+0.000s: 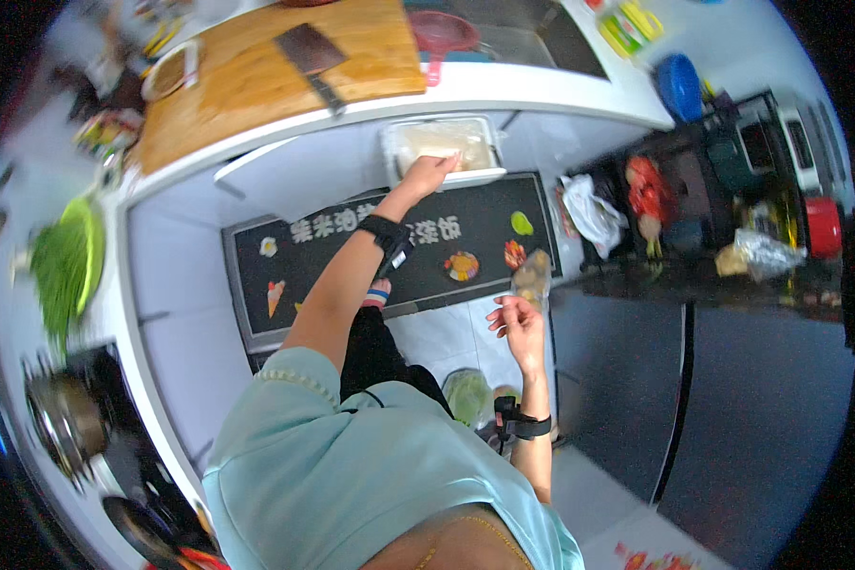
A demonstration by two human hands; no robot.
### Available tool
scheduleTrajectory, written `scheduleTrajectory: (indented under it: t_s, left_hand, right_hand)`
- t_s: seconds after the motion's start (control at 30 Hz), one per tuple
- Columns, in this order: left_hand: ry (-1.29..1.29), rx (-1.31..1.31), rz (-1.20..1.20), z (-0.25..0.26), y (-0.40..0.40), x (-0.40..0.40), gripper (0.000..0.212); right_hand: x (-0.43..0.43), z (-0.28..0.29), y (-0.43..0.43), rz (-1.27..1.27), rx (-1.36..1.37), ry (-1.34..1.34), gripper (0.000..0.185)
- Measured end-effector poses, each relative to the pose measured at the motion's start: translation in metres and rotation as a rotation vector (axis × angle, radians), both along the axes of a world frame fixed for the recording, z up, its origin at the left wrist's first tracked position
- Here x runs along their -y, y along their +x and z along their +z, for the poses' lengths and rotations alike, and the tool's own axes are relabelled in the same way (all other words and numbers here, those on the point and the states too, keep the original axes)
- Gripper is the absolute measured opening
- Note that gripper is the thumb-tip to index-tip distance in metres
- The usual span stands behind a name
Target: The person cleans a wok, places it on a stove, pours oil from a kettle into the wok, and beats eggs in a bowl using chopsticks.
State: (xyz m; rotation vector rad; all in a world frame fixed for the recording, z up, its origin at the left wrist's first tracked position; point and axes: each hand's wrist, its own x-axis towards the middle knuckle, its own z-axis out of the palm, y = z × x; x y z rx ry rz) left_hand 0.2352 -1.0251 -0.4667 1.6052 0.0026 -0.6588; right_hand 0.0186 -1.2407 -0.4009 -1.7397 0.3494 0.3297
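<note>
My left hand (433,174) reaches over the near edge of a white plastic bin (476,175), which stands out from the cabinet front below the counter. Pale contents, partly under clear plastic, lie in the bin. The fingers are bent near these contents; blur hides whether they grip anything. My right hand (519,324) hangs in the air at the right with loosely curled, spread fingers and nothing in them. Close beyond it is a clear bag of brownish round items (532,274). Both wrists wear black straps with small devices.
Above the bin, a cleaver (310,50) rests on a wooden cutting board (235,78), beside a pink strainer (443,35). Green stalks (60,263) fill a green basin at the left. A dark patterned mat (427,242) covers the floor. Bags crowd the dark shelf (684,274) at the right.
</note>
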Motion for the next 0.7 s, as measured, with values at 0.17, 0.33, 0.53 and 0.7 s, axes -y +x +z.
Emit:
scheduleTrajectory:
  t_s: [0.17,0.33,0.53,0.7]
  left_hand:
    - [-1.391,-0.316,0.137,0.069,-0.186,-0.082,0.097]
    - [-1.245,0.217,0.11,0.118,-0.378,-0.113,0.128]
    - [-1.035,0.576,0.197,0.14,-0.565,-0.124,0.133]
    - [-0.971,0.572,0.548,0.124,-0.707,-0.137,0.06]
  right_hand:
    - [-0.027,0.018,-0.023,0.17,-0.035,0.252,0.056]
    - [-0.09,0.062,-0.068,0.627,-0.15,0.533,0.066]
    - [-0.163,0.106,-0.167,1.068,-0.096,0.549,0.061]
    - [-0.236,0.109,-0.269,1.447,0.08,0.23,0.033]
